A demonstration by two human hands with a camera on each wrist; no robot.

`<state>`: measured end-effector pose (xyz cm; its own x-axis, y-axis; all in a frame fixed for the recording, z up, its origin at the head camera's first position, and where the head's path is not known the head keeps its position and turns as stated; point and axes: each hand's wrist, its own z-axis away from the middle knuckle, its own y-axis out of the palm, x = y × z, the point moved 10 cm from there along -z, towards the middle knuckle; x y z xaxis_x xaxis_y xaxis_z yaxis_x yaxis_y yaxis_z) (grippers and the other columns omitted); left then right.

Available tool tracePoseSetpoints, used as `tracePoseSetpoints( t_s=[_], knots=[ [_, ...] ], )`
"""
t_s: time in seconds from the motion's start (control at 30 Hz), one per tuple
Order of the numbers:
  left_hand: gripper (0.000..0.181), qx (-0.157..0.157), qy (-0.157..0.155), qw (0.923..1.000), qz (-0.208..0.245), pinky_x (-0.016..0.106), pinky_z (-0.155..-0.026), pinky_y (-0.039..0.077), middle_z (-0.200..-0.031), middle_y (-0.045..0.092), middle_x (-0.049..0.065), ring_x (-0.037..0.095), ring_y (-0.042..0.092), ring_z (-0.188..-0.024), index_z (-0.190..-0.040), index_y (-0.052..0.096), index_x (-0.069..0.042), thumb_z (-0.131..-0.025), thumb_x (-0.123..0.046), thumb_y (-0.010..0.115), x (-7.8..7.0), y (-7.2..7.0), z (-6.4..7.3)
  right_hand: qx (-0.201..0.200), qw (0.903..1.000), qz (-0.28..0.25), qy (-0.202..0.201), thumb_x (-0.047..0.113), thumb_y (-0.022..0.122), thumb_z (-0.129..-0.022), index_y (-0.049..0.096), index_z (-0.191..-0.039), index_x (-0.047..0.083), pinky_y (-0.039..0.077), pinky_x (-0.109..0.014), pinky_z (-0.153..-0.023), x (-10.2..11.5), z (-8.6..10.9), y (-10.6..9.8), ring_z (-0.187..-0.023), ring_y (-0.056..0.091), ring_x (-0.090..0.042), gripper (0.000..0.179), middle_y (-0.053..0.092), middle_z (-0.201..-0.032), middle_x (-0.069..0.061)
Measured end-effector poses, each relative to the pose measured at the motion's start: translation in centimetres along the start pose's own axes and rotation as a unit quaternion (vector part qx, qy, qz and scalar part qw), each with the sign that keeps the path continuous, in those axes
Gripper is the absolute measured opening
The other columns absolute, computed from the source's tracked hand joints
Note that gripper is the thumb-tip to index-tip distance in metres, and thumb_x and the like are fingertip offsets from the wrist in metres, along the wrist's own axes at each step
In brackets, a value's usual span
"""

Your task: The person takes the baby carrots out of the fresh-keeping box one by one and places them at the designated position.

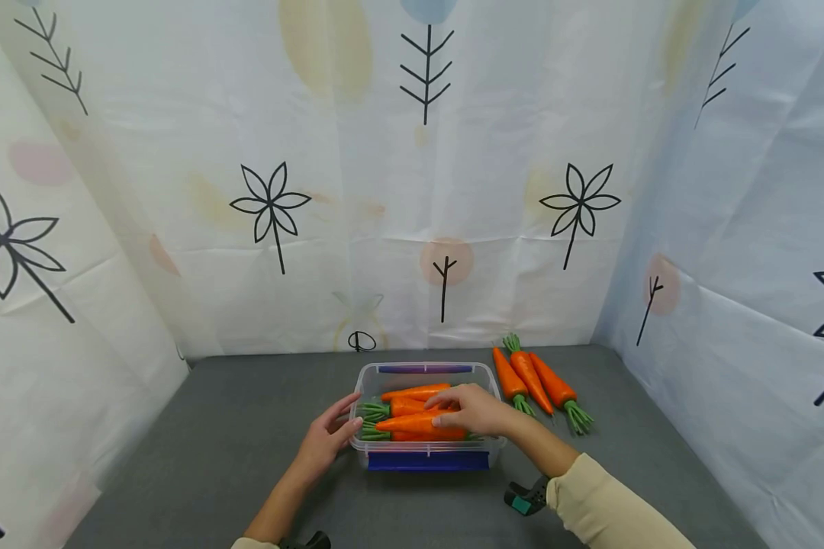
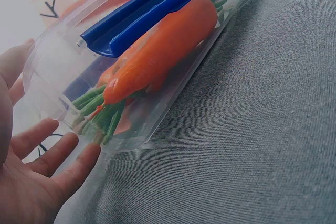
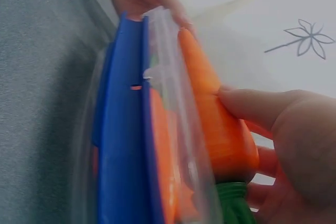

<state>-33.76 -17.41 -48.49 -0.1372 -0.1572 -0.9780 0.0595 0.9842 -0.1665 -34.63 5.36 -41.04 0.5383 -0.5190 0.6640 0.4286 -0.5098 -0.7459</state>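
Observation:
A clear plastic container (image 1: pixel 427 450) with blue clip latches (image 2: pixel 152 17) sits on the grey table, holding several orange carrots (image 1: pixel 412 406) with green tops. My right hand (image 1: pixel 474 409) is over the container and grips one carrot (image 3: pixel 220 124), thumb on its near side and fingers behind. That carrot's tip points left, and it lies at rim height above the others. At the container's left end, my left hand (image 1: pixel 323 442) rests its spread fingers (image 2: pixel 79 174) against the wall and rim. Its palm shows in the left wrist view.
Three more carrots (image 1: pixel 532 377) lie on the table just right of the container, near the back. Patterned white cloth (image 1: pixel 412 229) walls the table (image 1: pixel 261 404) at the back and both sides. A black strap device (image 1: pixel 527 497) is by my right wrist.

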Motion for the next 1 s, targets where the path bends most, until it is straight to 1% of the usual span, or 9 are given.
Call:
tracePoseSetpoints(
  t_s=[0.1,0.2,0.3,0.37,0.47,0.53,0.7,0.83,1.0],
  knots=[
    [0.051,0.001,0.006,0.9999,0.008,0.045,-0.089,0.052,-0.139,0.048,0.023,0.035,0.056,-0.115,-0.142,0.050,-0.012,-0.095,-0.023,0.065,-0.3,0.1,0.1,-0.028,0.9996,-0.002,-0.008,0.028,0.063,-0.096,0.067,-0.122,0.009,0.049,-0.032,-0.071,0.2,0.2,-1.2,-0.082,0.055,-0.015,0.032,0.066,-0.110,-0.001],
    [0.052,0.000,0.011,0.9998,0.015,0.046,-0.088,0.052,-0.139,0.048,0.025,0.035,0.056,-0.116,-0.142,0.050,-0.010,-0.095,-0.021,0.065,-0.5,0.1,0.1,-0.066,0.9973,0.011,-0.031,0.029,0.061,-0.097,0.066,-0.122,0.010,0.049,-0.033,-0.073,0.7,0.5,-2.6,-0.085,0.056,-0.016,0.032,0.066,-0.109,0.000],
    [0.051,-0.002,0.009,0.9998,0.017,0.046,-0.088,0.052,-0.139,0.048,0.025,0.035,0.056,-0.115,-0.142,0.050,-0.010,-0.095,-0.020,0.065,-0.4,0.1,0.0,-0.108,0.9928,0.013,-0.050,0.029,0.062,-0.097,0.067,-0.122,0.011,0.050,-0.035,-0.078,1.1,1.0,-4.1,-0.092,0.058,-0.017,0.032,0.066,-0.112,-0.002],
    [0.050,-0.004,0.008,0.9999,0.012,0.045,-0.088,0.052,-0.139,0.048,0.025,0.035,0.057,-0.115,-0.142,0.049,-0.009,-0.095,-0.018,0.064,-0.3,0.1,0.0,-0.136,0.9893,0.008,-0.053,0.028,0.062,-0.096,0.067,-0.123,0.011,0.051,-0.036,-0.079,1.2,1.4,-5.2,-0.095,0.059,-0.019,0.031,0.066,-0.114,-0.004],
    [0.050,-0.007,0.007,0.9999,0.014,0.047,-0.088,0.052,-0.139,0.047,0.026,0.036,0.057,-0.114,-0.143,0.049,-0.008,-0.096,-0.016,0.063,0.0,0.0,-0.2,-0.176,0.9833,0.007,-0.046,0.025,0.064,-0.095,0.066,-0.123,0.010,0.051,-0.035,-0.077,1.0,2.0,-6.7,-0.095,0.060,-0.021,0.032,0.065,-0.118,-0.007],
    [0.049,-0.009,0.008,0.9998,0.013,0.047,-0.088,0.052,-0.139,0.047,0.027,0.037,0.056,-0.114,-0.142,0.049,-0.008,-0.096,-0.015,0.063,0.0,0.0,-0.2,-0.202,0.9788,0.007,-0.035,0.023,0.066,-0.094,0.067,-0.123,0.009,0.052,-0.033,-0.072,0.6,2.3,-7.6,-0.090,0.060,-0.020,0.032,0.065,-0.118,-0.008],
    [0.050,-0.005,0.008,0.9999,0.012,0.047,-0.089,0.052,-0.139,0.047,0.026,0.036,0.057,-0.114,-0.142,0.050,-0.011,-0.095,-0.019,0.064,-0.2,-0.1,-0.1,-0.266,0.9640,-0.002,-0.010,0.021,0.070,-0.091,0.068,-0.121,0.009,0.052,-0.030,-0.061,-0.7,3.3,-9.8,-0.078,0.060,-0.018,0.033,0.067,-0.108,-0.009],
    [0.051,0.001,0.013,0.9999,0.008,0.046,-0.088,0.052,-0.140,0.047,0.025,0.035,0.057,-0.114,-0.142,0.051,-0.013,-0.095,-0.023,0.065,-0.3,0.0,0.0,-0.306,0.9519,0.002,-0.006,0.019,0.069,-0.091,0.067,-0.121,0.007,0.052,-0.030,-0.059,-2.0,4.2,-11.2,-0.073,0.060,-0.018,0.032,0.067,-0.101,-0.010],
    [0.051,0.003,0.014,0.9999,0.001,0.046,-0.088,0.052,-0.140,0.047,0.025,0.036,0.057,-0.115,-0.142,0.051,-0.014,-0.095,-0.025,0.065,0.0,0.0,-0.1,-0.348,0.9369,0.029,0.019,0.019,0.070,-0.091,0.067,-0.121,0.005,0.051,-0.028,-0.059,-4.1,5.5,-12.5,-0.073,0.062,-0.019,0.033,0.068,-0.102,-0.013]
  ],
)
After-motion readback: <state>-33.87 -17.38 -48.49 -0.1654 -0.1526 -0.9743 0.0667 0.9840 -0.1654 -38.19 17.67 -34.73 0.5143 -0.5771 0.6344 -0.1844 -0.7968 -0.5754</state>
